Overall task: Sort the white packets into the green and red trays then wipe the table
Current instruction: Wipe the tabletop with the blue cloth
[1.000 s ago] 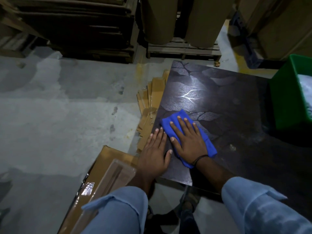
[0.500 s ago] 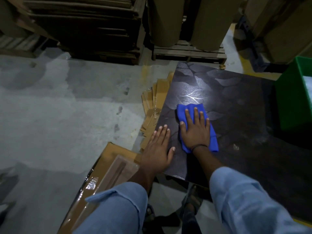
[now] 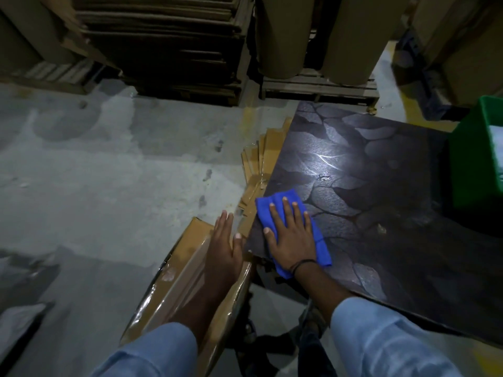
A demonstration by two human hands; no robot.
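The blue cloth (image 3: 322, 247) lies folded on the dark, leaf-patterned table (image 3: 367, 213), just right of centre frame, at the table's lower-left corner; its lower end reaches the table's near edge. The right hand (image 3: 292, 240) lies flat on top of it, palm down, fingers straight and slightly spread with the thumb out to the left. The grip is fully open, pressing on the cloth rather than curling round it. A thin black band (image 3: 302, 265) circles that wrist, and a light blue sleeve (image 3: 381, 336) fills the lower right. The left hand (image 3: 226, 246) is just left of the table's corner and off the table, its grip also open, fingers straight and together, holding nothing. It is over a brown carton wrapped in shiny plastic (image 3: 190, 281); whether it touches the carton cannot be told. Flattened cardboard pieces (image 3: 261, 159) lie fanned on the floor against the table's left edge, above the hands. At the right edge of the frame a green tray (image 3: 468, 164) stands on the table, well apart from the cloth, with something pale (image 3: 496, 151) showing inside it. The grey concrete floor (image 3: 109, 186) fills the left half. Along the top stand a stack of cardboard sheets (image 3: 163, 36) and brown rolls (image 3: 280, 36) upright on a wooden pallet (image 3: 318, 88).
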